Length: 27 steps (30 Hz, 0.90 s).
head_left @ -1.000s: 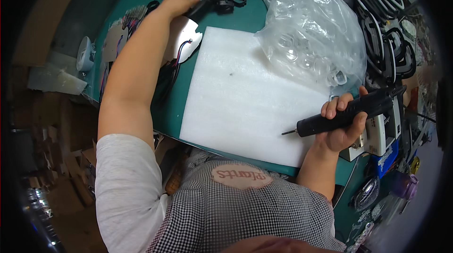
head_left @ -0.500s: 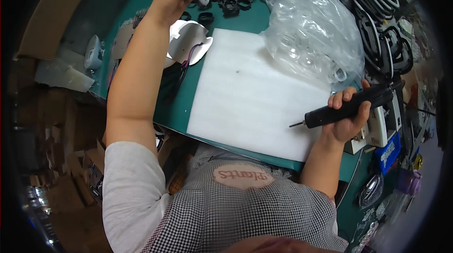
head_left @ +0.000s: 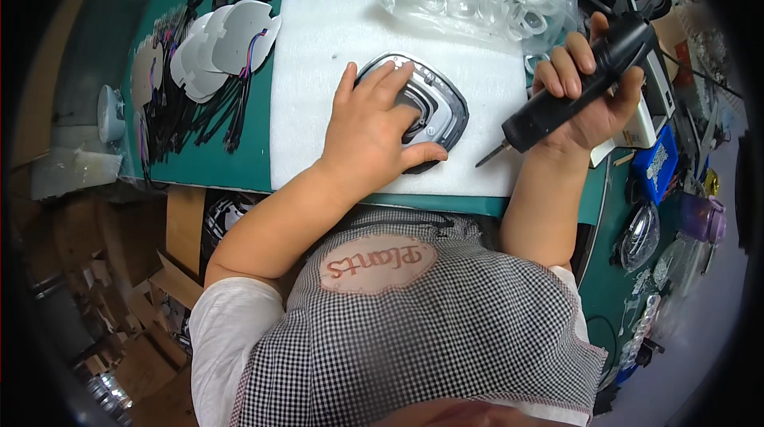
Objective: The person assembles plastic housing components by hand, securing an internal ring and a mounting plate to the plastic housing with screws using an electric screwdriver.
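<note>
"Curved frame (head_left: 455,113), near the bench's (head_left: 207,168) front edge: why on a foam sheet (head_left: 306,160)?"

"Probably to spare its finish. My left hand (head_left: 366,128) spreads over it, touching; whether it grips, I cannot tell."

"And your right hand (head_left: 595,120)?"

"Wrapped around the black screwdriver (head_left: 549,119), bit angled down just right of the frame, not touching. Bare foam opens leftward; the plastic bag (head_left: 469,9) crowds its far edge."

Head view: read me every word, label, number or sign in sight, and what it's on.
Checked apron: red lettering on its pale oval patch, legible; wording not copied here.
Black power screwdriver in the right hand: no readable text.
Curved black-and-grey part under the left hand: any marks too small to read.
Elsewhere: nothing I can read.
</note>
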Each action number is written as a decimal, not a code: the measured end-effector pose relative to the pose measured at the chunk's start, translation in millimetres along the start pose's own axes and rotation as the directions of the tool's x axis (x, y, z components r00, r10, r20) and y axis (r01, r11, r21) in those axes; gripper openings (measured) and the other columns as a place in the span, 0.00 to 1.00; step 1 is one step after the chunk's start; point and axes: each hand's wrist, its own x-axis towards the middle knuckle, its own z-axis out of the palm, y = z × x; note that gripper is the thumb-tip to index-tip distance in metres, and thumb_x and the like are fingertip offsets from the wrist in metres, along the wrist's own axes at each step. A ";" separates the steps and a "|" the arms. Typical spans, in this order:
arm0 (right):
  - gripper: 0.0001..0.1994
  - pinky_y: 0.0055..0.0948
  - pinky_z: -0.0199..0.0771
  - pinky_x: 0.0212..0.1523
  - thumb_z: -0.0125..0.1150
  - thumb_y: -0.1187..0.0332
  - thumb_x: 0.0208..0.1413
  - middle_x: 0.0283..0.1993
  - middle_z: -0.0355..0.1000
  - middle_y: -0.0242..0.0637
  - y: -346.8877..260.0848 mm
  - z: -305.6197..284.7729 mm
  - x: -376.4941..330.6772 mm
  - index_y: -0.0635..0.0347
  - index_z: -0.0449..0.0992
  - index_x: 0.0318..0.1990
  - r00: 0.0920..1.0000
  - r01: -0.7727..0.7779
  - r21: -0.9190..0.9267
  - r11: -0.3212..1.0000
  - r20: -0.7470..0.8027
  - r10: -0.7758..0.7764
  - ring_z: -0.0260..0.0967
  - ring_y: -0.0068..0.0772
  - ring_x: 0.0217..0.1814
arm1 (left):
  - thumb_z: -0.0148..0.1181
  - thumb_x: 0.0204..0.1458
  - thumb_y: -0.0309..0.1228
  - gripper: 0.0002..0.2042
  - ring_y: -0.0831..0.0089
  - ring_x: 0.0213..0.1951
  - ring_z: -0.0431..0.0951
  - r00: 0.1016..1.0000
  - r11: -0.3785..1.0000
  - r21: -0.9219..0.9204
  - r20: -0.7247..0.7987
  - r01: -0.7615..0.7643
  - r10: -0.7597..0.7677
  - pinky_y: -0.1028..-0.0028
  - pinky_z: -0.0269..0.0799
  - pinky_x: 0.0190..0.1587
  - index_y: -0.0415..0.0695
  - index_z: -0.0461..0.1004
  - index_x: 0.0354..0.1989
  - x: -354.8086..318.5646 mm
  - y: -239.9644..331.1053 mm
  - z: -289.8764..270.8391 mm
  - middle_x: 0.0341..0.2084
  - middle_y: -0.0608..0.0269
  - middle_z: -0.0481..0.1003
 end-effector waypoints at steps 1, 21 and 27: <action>0.32 0.29 0.66 0.31 0.51 0.46 0.60 0.34 0.64 0.37 0.1 -0.9 -0.2 0.62 0.61 0.63 1.000 0.006 -0.025 1.000 -0.030 -0.007 0.63 0.27 0.27 | 0.69 0.36 0.53 0.23 0.52 0.62 0.64 0.999 1.000 -0.025 -0.029 0.017 -0.018 0.45 0.48 0.65 0.42 0.81 0.29 -2.2 1.7 -0.2 0.57 0.49 0.68; 0.34 0.27 0.65 0.31 0.61 0.50 0.54 0.33 0.62 0.33 -10.2 1.0 -4.3 0.64 0.61 0.61 0.998 0.062 -0.104 0.993 -0.002 -0.063 0.62 0.25 0.27 | 0.71 0.39 0.39 0.18 0.55 0.64 0.62 0.960 0.996 -0.053 0.268 -0.069 0.081 0.48 0.53 0.66 0.47 0.78 0.39 14.5 10.1 -23.2 0.60 0.54 0.66; 0.34 0.28 0.66 0.31 0.59 0.50 0.56 0.34 0.63 0.34 -11.6 5.2 -4.9 0.64 0.59 0.62 0.996 0.090 -0.122 0.988 0.025 -0.088 0.63 0.26 0.28 | 0.67 0.47 0.35 0.14 0.59 0.45 0.76 0.991 0.994 -0.068 -0.112 -0.082 0.074 0.65 0.71 0.49 0.46 0.79 0.41 80.9 -9.7 -25.2 0.40 0.58 0.78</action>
